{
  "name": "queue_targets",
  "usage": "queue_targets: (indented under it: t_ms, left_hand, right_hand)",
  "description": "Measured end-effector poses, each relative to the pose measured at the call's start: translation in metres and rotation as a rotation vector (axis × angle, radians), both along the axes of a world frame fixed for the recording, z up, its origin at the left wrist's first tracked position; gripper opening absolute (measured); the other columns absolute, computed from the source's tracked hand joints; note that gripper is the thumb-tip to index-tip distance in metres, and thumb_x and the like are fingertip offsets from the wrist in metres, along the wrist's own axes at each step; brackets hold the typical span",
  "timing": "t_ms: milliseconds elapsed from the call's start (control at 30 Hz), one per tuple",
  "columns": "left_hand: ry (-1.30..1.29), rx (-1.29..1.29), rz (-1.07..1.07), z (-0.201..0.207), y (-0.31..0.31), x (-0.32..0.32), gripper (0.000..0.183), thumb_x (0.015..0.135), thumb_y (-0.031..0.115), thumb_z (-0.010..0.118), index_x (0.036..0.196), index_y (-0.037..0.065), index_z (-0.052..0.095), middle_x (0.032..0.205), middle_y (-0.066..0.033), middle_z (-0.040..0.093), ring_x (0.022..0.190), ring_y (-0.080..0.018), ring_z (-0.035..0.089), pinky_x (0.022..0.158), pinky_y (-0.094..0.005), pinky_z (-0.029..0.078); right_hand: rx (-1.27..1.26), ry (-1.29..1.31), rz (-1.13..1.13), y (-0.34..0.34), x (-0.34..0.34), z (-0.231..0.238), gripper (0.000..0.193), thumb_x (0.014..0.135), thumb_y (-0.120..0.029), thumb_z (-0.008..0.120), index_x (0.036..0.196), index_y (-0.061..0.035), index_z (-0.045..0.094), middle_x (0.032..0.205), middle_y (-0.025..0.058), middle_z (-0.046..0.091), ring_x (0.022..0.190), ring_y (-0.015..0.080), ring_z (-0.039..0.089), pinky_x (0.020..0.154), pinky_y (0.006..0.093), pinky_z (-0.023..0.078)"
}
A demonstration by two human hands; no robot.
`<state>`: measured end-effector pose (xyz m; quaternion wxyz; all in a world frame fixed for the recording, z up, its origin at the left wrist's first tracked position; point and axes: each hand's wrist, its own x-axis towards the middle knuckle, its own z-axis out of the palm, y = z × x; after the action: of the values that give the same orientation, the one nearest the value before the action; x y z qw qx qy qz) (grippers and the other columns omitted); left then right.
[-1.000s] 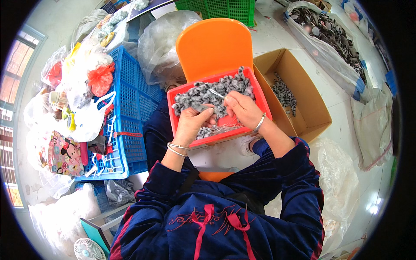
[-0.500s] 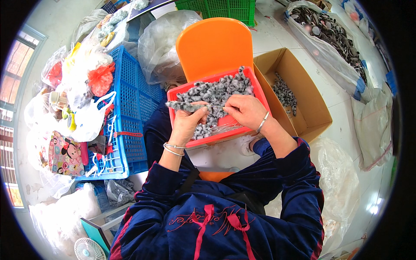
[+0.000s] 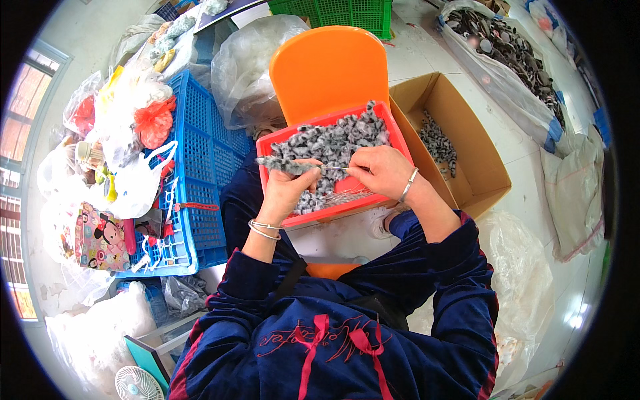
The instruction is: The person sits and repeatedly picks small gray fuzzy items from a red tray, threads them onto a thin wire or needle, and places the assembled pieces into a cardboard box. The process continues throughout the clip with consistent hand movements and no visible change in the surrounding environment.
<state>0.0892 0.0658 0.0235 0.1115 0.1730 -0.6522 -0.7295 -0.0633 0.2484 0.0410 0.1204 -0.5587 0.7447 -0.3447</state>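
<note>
My left hand (image 3: 287, 192) is closed on a grey-and-black striped plush tube (image 3: 279, 164), whose free end points left past my fingers. A thin wire (image 3: 335, 168) runs from this hand across to my right hand (image 3: 383, 169), which pinches its other end. Whether the wire goes inside the tube is hidden by my left fingers. Both hands are above a red plastic tray (image 3: 399, 135). Many similar plush pieces (image 3: 337, 135) are heaped in the tray, and a bundle of thin wires (image 3: 352, 197) lies at its near side.
An orange chair (image 3: 330, 73) stands behind the tray. To the right, a cardboard box (image 3: 477, 157) holds more striped pieces. A blue crate (image 3: 207, 157) piled with bags is on my left; a clear bag of white stuffing (image 3: 250, 73) sits beyond it.
Both hands stay over the tray with nearly the same hold. My right hand has shifted very slightly right, and the plush tube is almost where it was.
</note>
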Motion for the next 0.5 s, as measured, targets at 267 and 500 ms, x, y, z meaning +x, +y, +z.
queue_targets:
  t_ms: [267, 500]
  left_hand:
    - [-0.023, -0.003, -0.019, 0.0024, 0.0007, -0.0006, 0.016, 0.090, 0.006, 0.064, 0.103, -0.002, 0.066, 0.077, -0.0020, 0.062, 0.063, -0.0073, 0.056, 0.058, -0.0226, 0.046]
    - [-0.013, 0.006, -0.024, 0.0035, 0.0020, -0.0011, 0.017, 0.090, 0.007, 0.065, 0.104, -0.002, 0.066, 0.078, -0.0020, 0.063, 0.065, -0.0070, 0.056, 0.059, -0.0225, 0.046]
  right_hand:
    - [0.009, 0.019, 0.000, 0.0035, -0.0007, 0.0043, 0.020, 0.088, -0.022, 0.058, 0.079, -0.0047, 0.063, 0.079, 0.0111, 0.063, 0.079, 0.0317, 0.062, 0.069, 0.0419, 0.049]
    - [-0.057, 0.044, 0.012, 0.0046, -0.0017, 0.0023, 0.016, 0.086, -0.017, 0.062, 0.079, -0.0021, 0.062, 0.076, 0.0119, 0.061, 0.073, 0.0317, 0.061, 0.064, 0.0396, 0.048]
